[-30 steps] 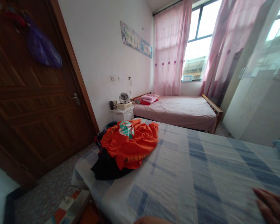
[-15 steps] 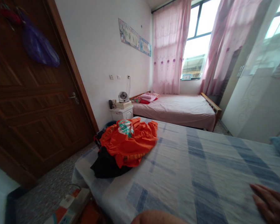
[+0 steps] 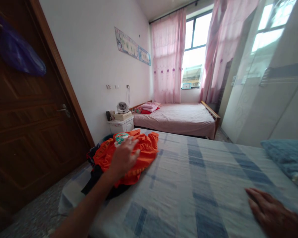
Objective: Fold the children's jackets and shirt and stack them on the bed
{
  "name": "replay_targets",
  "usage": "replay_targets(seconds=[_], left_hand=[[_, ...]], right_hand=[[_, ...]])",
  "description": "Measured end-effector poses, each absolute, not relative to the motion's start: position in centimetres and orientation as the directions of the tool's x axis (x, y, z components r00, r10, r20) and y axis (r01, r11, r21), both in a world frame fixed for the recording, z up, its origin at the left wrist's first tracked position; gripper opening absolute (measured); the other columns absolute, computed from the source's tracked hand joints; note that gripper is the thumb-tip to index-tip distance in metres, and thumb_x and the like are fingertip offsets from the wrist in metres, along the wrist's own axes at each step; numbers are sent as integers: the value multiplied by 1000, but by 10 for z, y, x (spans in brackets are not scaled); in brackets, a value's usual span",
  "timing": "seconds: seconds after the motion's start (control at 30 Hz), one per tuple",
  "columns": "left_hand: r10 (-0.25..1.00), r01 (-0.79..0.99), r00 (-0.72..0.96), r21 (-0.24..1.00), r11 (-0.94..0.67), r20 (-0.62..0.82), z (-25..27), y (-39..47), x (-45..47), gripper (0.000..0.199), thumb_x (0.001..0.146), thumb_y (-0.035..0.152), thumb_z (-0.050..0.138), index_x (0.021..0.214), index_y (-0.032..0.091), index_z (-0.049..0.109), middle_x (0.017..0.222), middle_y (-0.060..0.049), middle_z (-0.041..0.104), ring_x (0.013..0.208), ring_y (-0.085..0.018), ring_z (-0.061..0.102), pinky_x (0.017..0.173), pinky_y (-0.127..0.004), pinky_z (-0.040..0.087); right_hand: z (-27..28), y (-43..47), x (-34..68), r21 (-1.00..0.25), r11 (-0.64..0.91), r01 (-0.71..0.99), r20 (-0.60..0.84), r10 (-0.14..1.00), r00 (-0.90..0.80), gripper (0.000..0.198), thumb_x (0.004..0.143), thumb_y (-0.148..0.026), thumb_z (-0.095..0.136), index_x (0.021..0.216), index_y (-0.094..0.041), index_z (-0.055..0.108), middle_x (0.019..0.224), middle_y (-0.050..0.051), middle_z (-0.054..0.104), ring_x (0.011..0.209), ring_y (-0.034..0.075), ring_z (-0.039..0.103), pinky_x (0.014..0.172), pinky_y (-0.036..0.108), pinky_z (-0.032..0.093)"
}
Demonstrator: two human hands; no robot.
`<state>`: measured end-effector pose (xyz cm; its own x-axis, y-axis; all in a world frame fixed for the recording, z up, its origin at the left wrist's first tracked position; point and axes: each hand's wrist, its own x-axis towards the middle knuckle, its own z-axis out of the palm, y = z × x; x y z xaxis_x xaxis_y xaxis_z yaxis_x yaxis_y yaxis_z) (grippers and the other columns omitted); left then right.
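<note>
The left arm reaches up from the lower edge, stretched forward, its hand (image 3: 125,155) palm down over the orange garment (image 3: 149,148); its fingers are extended and slightly spread, though blur hides whether they press into the cloth. The garment lies crumpled on the left side of the checked bed (image 3: 173,188), on top of a black cloth (image 3: 90,181). The right hand (image 3: 275,213), well apart at the lower right, is low over the bed, seemingly resting on it, fingers reaching out, lightly parted and pinching nothing. A green-and-white print (image 3: 120,138) and dark lettering mark the garment, but neither can be read. The wall posters (image 3: 131,48) carry print too small to make out.
</note>
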<state>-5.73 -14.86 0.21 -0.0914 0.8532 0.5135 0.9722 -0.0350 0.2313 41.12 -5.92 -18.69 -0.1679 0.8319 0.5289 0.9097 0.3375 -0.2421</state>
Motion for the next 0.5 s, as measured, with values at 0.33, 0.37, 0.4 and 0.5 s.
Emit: replay_targets(seconds=[0.33,0.37,0.4,0.5], left_hand=[[785,789,-558,464,403,267,-8,-133,-210,24,61,41,59,69,19,62,70,-10,68,80,-35,64,74,-42,46],[791,772,-550,524,360,267,-4,-129,-208,19,60,38,59,66,20,62,67,-6,68,78,-32,65,73,-37,46],[793,749,-542,587,306,278,0,-124,-205,16,60,36,59,66,21,63,66,-4,68,77,-29,65,73,-34,46],[772,634,-534,767,97,343,24,-106,-186,24,61,35,57,78,19,65,72,-3,69,78,-24,64,71,-30,47]], right_hand=[[-181,-65,407,-161,232,959,374,914,-158,53,83,-35,24,116,-17,61,126,10,58,118,24,52,90,40,46],[-180,-65,406,-160,236,958,376,912,-162,54,83,-36,23,115,-16,62,126,11,58,118,23,52,90,40,47],[-179,-66,405,-157,239,958,376,912,-165,55,83,-36,22,114,-16,63,125,11,59,117,23,53,90,39,47],[-172,-68,400,-153,233,960,374,913,-162,56,82,-35,21,112,-16,64,123,12,60,115,23,54,88,39,48]])
